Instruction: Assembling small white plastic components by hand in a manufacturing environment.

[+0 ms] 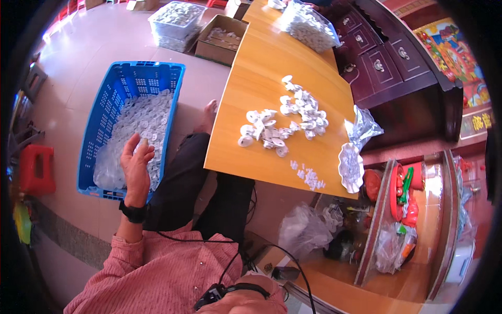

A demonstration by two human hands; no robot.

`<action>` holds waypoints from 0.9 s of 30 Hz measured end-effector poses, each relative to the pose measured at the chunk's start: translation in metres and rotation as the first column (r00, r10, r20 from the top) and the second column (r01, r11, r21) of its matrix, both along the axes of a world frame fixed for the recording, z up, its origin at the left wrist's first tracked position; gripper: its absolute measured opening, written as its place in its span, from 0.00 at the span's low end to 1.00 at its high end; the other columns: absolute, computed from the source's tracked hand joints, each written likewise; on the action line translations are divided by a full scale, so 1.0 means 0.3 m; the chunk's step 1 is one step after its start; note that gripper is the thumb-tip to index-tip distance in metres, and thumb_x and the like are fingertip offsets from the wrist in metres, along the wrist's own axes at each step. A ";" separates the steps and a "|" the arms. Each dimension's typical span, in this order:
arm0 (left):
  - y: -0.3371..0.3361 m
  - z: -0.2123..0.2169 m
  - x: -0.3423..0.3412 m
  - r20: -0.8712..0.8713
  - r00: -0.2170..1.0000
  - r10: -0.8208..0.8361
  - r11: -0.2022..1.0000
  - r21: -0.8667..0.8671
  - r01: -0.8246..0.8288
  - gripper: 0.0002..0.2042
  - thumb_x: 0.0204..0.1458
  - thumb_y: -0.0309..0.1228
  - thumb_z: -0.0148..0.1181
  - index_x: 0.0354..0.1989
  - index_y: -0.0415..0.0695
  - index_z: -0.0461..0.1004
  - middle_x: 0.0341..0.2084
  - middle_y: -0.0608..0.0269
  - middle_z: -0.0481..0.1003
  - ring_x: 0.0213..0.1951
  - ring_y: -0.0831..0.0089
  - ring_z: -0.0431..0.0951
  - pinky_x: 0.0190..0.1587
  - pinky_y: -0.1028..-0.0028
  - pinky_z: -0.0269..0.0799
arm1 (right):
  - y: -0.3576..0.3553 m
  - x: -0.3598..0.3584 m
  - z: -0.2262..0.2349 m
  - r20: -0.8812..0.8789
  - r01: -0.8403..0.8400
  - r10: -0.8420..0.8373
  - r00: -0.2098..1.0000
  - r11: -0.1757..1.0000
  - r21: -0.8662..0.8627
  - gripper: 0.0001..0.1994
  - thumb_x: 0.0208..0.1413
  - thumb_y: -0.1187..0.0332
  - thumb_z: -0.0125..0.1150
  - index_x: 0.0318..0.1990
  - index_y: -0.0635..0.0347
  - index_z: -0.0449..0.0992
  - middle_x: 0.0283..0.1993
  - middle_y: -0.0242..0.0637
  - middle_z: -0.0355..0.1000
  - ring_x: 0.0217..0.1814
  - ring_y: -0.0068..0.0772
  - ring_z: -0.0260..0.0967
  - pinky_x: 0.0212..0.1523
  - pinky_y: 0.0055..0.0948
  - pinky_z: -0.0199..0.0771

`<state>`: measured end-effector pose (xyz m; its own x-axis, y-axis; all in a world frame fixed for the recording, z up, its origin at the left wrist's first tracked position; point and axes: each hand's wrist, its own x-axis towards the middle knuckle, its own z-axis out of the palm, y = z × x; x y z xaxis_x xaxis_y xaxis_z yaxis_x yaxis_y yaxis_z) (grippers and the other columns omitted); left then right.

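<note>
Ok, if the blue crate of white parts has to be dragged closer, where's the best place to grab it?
Probably the near short rim of the blue crate, taken from above beside the left hand. The perforated walls are open at the top and the rim there is bare, while the white parts are piled lower inside. The far rim lies out of easy reach from the seat.

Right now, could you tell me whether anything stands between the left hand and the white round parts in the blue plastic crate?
Nothing visible does. The left hand hovers over the blue plastic crate, right above the white round parts, with no lid or other object between them.
</note>
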<state>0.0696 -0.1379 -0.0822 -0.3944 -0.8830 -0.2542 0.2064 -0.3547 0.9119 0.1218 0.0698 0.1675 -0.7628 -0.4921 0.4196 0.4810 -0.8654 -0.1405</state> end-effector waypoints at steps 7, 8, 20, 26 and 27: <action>0.236 0.186 -0.114 -0.021 0.942 -0.336 0.881 -0.360 0.306 0.12 0.60 0.20 0.57 0.52 0.36 0.76 0.44 0.65 0.75 0.40 0.78 0.78 0.43 0.78 0.75 | 0.035 -0.113 0.000 -0.261 -0.328 0.334 0.905 0.942 0.069 0.17 0.60 0.74 0.54 0.53 0.78 0.69 0.39 0.43 0.70 0.35 0.32 0.68 0.35 0.29 0.67; 0.267 0.206 -0.132 -0.003 0.922 -0.388 0.818 -0.463 0.342 0.11 0.60 0.19 0.57 0.50 0.37 0.76 0.43 0.65 0.75 0.40 0.78 0.77 0.43 0.77 0.75 | 0.037 -0.124 -0.001 -0.263 -0.323 0.330 0.907 0.944 0.071 0.17 0.60 0.74 0.54 0.53 0.78 0.69 0.39 0.43 0.70 0.35 0.32 0.68 0.35 0.29 0.67; 0.406 0.290 -0.339 0.185 0.911 -0.369 0.502 -0.785 0.363 0.13 0.53 0.18 0.62 0.48 0.36 0.75 0.39 0.56 0.74 0.35 0.69 0.79 0.39 0.73 0.77 | 0.036 -0.073 -0.021 -0.234 -0.092 0.071 0.970 0.993 -0.079 0.25 0.54 0.72 0.53 0.57 0.82 0.66 0.40 0.43 0.69 0.35 0.31 0.69 0.34 0.27 0.66; 0.435 0.261 -0.387 0.308 0.904 -0.296 0.456 -0.786 0.417 0.13 0.50 0.22 0.65 0.45 0.38 0.76 0.39 0.54 0.74 0.37 0.59 0.78 0.41 0.65 0.76 | 0.154 -0.215 -0.041 -0.351 -0.403 0.429 0.832 0.903 0.150 0.21 0.55 0.69 0.57 0.52 0.79 0.71 0.40 0.49 0.73 0.33 0.36 0.73 0.32 0.30 0.71; 0.433 0.258 -0.392 0.330 0.910 -0.252 0.377 -0.832 0.407 0.12 0.49 0.23 0.66 0.43 0.39 0.77 0.39 0.54 0.74 0.39 0.57 0.77 0.42 0.64 0.75 | 0.184 -0.242 -0.053 -0.423 -0.288 0.387 0.819 0.915 0.282 0.16 0.56 0.72 0.60 0.50 0.74 0.73 0.42 0.49 0.74 0.36 0.40 0.75 0.36 0.33 0.73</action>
